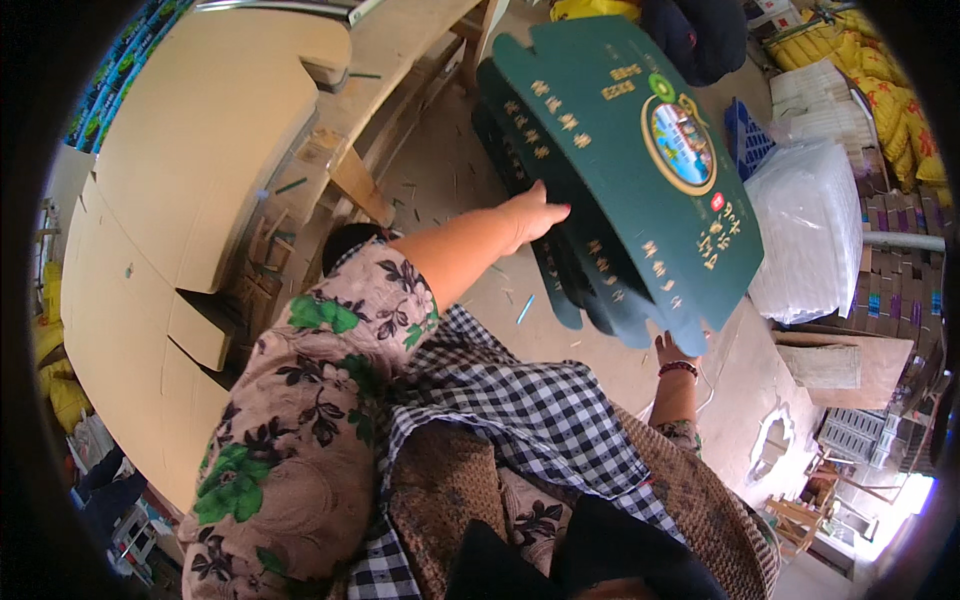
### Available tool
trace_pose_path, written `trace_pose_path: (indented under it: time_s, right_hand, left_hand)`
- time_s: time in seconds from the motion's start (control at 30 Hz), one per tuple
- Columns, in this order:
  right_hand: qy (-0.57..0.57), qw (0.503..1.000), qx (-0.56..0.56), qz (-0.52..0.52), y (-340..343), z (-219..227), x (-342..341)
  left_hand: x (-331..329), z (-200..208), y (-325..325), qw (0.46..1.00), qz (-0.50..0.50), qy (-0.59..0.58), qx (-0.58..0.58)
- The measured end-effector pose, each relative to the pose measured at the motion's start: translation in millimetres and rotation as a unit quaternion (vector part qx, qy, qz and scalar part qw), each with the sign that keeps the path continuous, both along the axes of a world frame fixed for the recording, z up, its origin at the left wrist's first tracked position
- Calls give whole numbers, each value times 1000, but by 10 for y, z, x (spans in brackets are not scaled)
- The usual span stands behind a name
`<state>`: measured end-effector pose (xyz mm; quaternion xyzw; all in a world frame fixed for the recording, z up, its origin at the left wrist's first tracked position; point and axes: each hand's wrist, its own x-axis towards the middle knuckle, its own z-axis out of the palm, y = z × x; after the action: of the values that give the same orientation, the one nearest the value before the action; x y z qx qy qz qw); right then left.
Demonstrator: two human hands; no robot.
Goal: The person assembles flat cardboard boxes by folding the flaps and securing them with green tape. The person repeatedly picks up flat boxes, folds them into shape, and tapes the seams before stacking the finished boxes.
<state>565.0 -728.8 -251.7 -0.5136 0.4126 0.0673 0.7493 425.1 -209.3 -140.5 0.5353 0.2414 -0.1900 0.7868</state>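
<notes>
Several dark green printed cardboard box blanks [610, 130] hang tilted in front of me, fanned slightly apart. The top one has pale lettering and an oval picture with a gold rim. My left hand [530, 215] is closed at the left edge of the blanks, with its thumb on the dark lower ones; part of its fingers is hidden. At their near lower edge, my right hand [680, 350] grips the blanks from below, and the cardboard covers some of its fingers. A beaded bracelet is on that wrist.
Large plain tan cardboard sheets [180, 130] lie on a wooden bench [390, 60] at the left. Plastic-wrapped white stacks [805, 230], a blue basket [745, 140] and yellow sacks [850, 50] stand at the right. Cardboard scraps litter the floor. Another person's dark-clothed legs [695, 35] show at the top.
</notes>
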Motion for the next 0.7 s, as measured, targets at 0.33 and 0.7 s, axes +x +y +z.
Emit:
trace_pose_path:
  time_s: [0.33,0.7]
  right_hand:
    - [49,425,-369,825,1443,-1314,-1647]
    - [-93,620,-408,664,2803,-2271,-1133]
  left_hand:
    - [124,53,244,994,-43,-47,86]
    - [152,-32,276,979,-114,-96,142]
